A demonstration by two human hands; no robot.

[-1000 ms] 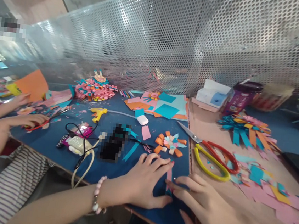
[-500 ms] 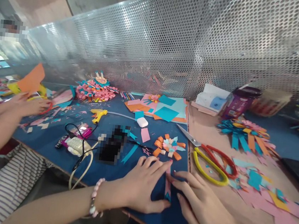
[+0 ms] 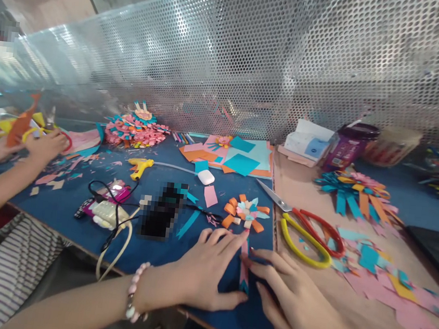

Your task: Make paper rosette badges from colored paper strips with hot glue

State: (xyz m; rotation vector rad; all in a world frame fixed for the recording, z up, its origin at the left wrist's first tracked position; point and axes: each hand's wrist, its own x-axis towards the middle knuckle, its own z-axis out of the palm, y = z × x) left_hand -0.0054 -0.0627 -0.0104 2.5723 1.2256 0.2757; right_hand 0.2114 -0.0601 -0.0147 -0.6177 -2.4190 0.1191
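Observation:
A narrow pink paper strip (image 3: pixel 244 278) with a blue-green notched end lies upright on the blue table between my hands. My left hand (image 3: pixel 206 270) is spread over the table, its index fingertip at the strip's top and its thumb at the bottom end. From the right, my right hand (image 3: pixel 300 296) rests with its fingers stretched apart, one fingertip touching the strip's edge. Just above the strip is a paper flower (image 3: pixel 246 213) with orange loops and pale petals. Scissors (image 3: pixel 276 199) with red and yellow handles lie to the right.
A yellow glue gun (image 3: pixel 139 167), a power strip with cables (image 3: pixel 110 213) and a blurred-out dark object (image 3: pixel 161 213) lie left. Paper sheets (image 3: pixel 243 164), a purple cup (image 3: pixel 350 147) and paper scraps (image 3: pixel 398 293) sit around. At far left a co-worker's hands (image 3: pixel 44 146) hold orange paper and scissors.
The view has shifted slightly, moving things a little left. My hands keep nearly the same pose on the strip. The co-worker's orange paper has turned and lowered.

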